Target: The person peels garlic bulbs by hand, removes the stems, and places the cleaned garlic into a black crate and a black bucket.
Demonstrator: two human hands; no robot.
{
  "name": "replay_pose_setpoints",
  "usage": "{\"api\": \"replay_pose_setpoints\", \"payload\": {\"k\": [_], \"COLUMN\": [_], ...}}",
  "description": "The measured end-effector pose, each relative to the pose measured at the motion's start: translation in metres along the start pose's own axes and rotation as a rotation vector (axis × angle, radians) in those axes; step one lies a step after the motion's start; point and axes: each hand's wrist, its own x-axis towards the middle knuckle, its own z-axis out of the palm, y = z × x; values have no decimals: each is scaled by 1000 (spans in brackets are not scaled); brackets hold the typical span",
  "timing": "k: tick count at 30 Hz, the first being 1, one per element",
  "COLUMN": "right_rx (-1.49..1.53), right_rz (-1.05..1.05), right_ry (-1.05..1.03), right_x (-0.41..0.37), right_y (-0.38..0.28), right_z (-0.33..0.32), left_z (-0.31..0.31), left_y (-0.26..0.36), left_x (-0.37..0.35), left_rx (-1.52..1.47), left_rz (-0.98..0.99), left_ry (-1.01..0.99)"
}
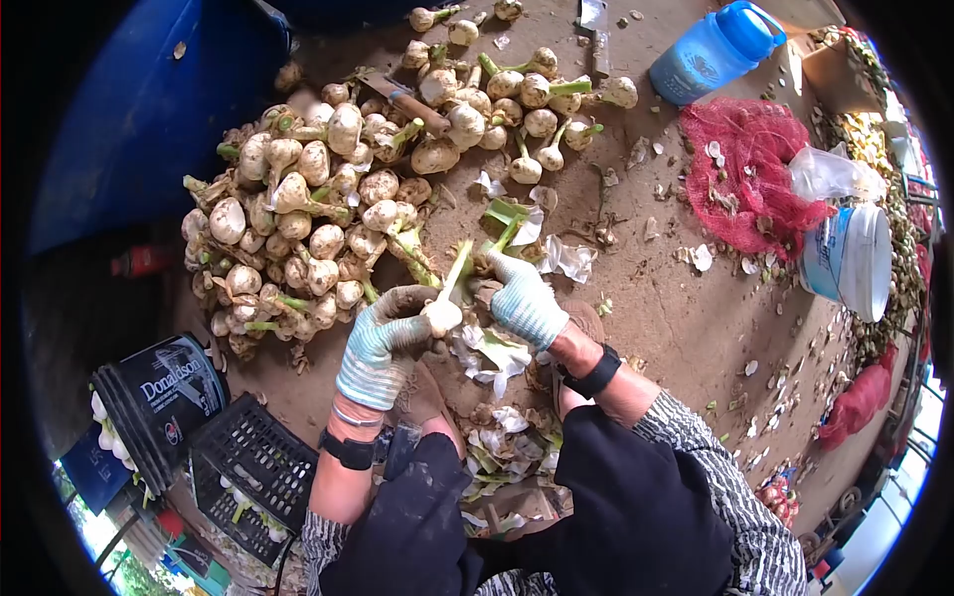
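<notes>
My left hand (383, 343), in a striped work glove, is closed around a garlic bulb (442, 316) with a green stalk sticking up. Just right of it, my right hand (525, 298), gloved too, pinches the stalk and papery skin of that bulb. Both hands work low over the dirt floor. Peeled white skins and cut green stalks (497, 358) lie beneath and between my knees. A large heap of unpeeled garlic bulbs (308, 219) sits just beyond my left hand.
A blue barrel (149, 109) stands at the far left. A black bucket (164, 392) and black crate (253, 467) lie near my left arm. A red mesh sack (750, 179), white tub (855, 260), blue jug (711, 50) and knife (402, 97) lie farther off.
</notes>
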Motion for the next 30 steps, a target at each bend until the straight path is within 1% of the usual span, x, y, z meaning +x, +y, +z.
{"api": "replay_pose_setpoints", "payload": {"k": [1,2,3,4,5,6,7,9,10,11,12,13,15,16,17,19,21,22,23,25,26,27,29,30], "right_rx": [-1,-58,-115,-117,-220,-125,-29,168,700,680,666,651,195,156,240,390,125,252,253,358,407,409,647,366], "right_rz": [0,-104,-209,-171,-153,-267,-380,-20,210,201,150,102,-69,35,37,-12,-118,123,127,68,13,15,242,-198], "right_ry": [1,15,28,13,36,102,167,126,268,372,397,423,238,109,-15,-192,-269,-351,-345,-379,-360,-355,-303,-285], "right_x": [1,1,1,-6,-8,-6,-3,12,21,23,21,18,10,6,-3,-4,1,-6,-4,3,2,-1,-6,-10], "right_y": [3,9,13,-12,-17,-14,-10,-3,4,16,29,29,28,15,-8,-14,-9,-34,-33,-25,-23,-21,-22,-8], "right_z": [0,2,3,-1,2,5,7,-22,-33,-44,-47,-48,-41,-35,-33,-21,-12,-16,-11,-1,2,2,-1,1], "left_z": [-2,-4,-3,-2,-1,-2,0,4,0,-2,-3,-4,-5,-7,-6,-3,-5,-7,-8,-9,-7,-6,-5,-12], "left_y": [-2,-2,-6,-13,-19,-23,-20,-12,-11,-11,-11,-12,-13,-13,-12,-10,-12,-9,-10,-14,-15,-11,3,2], "left_x": [4,7,10,14,18,20,19,15,12,11,9,8,11,12,12,9,11,8,9,11,12,11,6,7], "left_rx": [-69,-105,-104,-43,17,197,197,147,77,78,22,-35,-95,-63,-30,7,270,298,298,445,427,428,564,544], "left_rz": [-31,-48,-50,-5,41,130,131,133,117,116,99,81,64,61,54,42,165,104,99,289,345,341,242,234], "left_ry": [12,-35,-36,-20,-3,35,36,24,-45,-46,-73,-101,-137,-100,-60,-50,-41,-64,-69,-26,-11,-14,116,127]}}
